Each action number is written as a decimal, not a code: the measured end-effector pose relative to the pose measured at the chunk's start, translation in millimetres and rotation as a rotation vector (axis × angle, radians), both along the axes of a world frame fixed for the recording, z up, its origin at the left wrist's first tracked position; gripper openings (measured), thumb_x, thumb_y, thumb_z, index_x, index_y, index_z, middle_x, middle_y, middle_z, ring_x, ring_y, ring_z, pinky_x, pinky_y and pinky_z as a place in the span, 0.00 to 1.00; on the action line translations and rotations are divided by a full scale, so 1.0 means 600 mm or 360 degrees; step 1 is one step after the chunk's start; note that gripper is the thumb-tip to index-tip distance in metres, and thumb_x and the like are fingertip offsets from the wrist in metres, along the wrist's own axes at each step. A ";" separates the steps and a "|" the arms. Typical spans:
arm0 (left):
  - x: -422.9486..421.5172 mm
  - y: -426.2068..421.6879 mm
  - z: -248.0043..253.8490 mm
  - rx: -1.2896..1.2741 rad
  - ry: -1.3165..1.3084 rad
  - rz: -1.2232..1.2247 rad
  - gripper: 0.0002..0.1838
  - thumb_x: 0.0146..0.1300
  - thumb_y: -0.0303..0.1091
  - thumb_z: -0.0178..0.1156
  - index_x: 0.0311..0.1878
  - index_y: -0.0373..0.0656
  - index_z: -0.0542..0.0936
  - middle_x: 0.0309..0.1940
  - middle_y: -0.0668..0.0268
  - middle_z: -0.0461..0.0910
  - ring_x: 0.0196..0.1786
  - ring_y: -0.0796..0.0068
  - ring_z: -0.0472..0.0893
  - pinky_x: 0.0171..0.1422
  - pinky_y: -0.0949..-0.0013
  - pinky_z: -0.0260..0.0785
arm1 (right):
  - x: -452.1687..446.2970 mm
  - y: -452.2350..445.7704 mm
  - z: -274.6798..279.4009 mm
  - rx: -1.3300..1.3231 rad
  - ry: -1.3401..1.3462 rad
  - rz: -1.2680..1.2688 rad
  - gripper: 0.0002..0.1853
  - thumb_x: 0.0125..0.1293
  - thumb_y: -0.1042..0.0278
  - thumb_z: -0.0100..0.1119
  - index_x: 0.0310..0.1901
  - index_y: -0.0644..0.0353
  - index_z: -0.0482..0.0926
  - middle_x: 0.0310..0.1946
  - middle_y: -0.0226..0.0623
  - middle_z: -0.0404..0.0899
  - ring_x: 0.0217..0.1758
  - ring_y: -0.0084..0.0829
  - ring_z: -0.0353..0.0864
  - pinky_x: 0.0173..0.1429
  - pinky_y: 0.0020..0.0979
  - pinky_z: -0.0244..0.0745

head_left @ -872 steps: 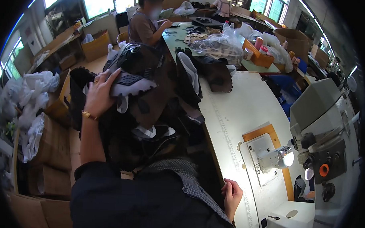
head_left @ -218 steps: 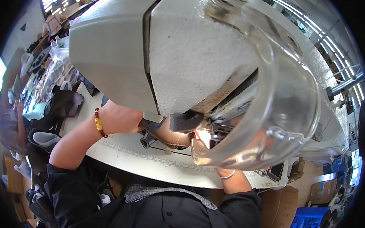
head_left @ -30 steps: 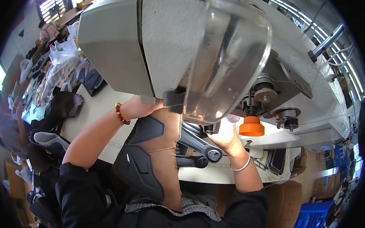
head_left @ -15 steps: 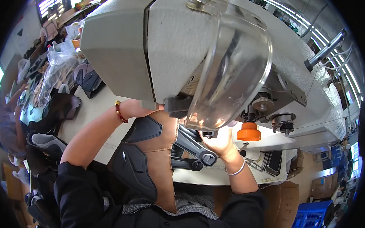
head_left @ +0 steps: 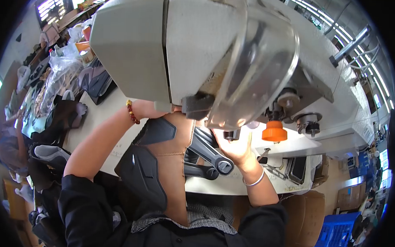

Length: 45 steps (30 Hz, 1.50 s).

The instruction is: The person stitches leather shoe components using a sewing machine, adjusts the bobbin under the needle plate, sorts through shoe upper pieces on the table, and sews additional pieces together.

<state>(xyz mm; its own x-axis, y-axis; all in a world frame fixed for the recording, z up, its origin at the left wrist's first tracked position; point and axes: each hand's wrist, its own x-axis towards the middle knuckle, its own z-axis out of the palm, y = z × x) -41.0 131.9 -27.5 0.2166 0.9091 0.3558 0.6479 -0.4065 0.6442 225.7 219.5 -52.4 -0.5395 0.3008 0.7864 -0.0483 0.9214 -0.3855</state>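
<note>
A brown piece with black moulded panels (head_left: 172,166) hangs from under the sewing machine head (head_left: 135,47) down to my lap, with stitching along its edge. My left hand (head_left: 150,109) rests at its upper end; the machine head hides the fingers. On the other side of the piece, my right hand (head_left: 237,144) is beside black straps with a round buckle (head_left: 224,166). Its fingertips are lost in glare and behind the clear guard (head_left: 260,69). An orange knob (head_left: 274,131) sits right of that hand.
The white table (head_left: 99,120) runs under the machine. Left are dark shoe parts (head_left: 60,118), a grey-black piece (head_left: 96,81) and plastic bags (head_left: 62,73). Phones (head_left: 297,170) lie at the right edge, above a cardboard box (head_left: 305,218) and blue crate (head_left: 338,233). A person (head_left: 10,138) is far left.
Since half a second ago the view has shifted slightly, and the brown piece's lower part sits a little further left. Compared with several seconds ago, the piece now hangs over my lap and the orange knob shows.
</note>
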 end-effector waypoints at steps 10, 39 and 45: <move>0.094 -0.133 0.081 -0.0055 0.0881 0.0562 0.27 0.62 0.35 0.62 0.64 0.38 0.70 0.57 0.49 0.76 0.61 0.47 0.74 0.64 0.55 0.68 | -0.055 -0.151 -0.042 -0.0153 0.0320 -0.0594 0.14 0.59 0.73 0.70 0.46 0.66 0.80 0.39 0.44 0.82 0.35 0.40 0.83 0.42 0.33 0.78; 0.080 -0.106 -0.021 0.0506 0.0021 0.0377 0.18 0.52 0.30 0.70 0.49 0.51 0.86 0.55 0.65 0.80 0.57 0.57 0.77 0.63 0.56 0.70 | -0.065 -0.210 -0.073 -0.1292 -0.0088 0.0323 0.09 0.67 0.72 0.63 0.31 0.67 0.78 0.21 0.38 0.78 0.22 0.36 0.77 0.30 0.33 0.71; 0.126 -0.137 0.014 0.0506 0.0453 0.0561 0.14 0.53 0.30 0.68 0.45 0.50 0.84 0.56 0.61 0.78 0.56 0.59 0.78 0.63 0.52 0.68 | -0.053 -0.222 -0.061 -0.1671 0.0110 0.0548 0.08 0.70 0.72 0.60 0.34 0.67 0.80 0.22 0.34 0.78 0.23 0.28 0.75 0.31 0.29 0.71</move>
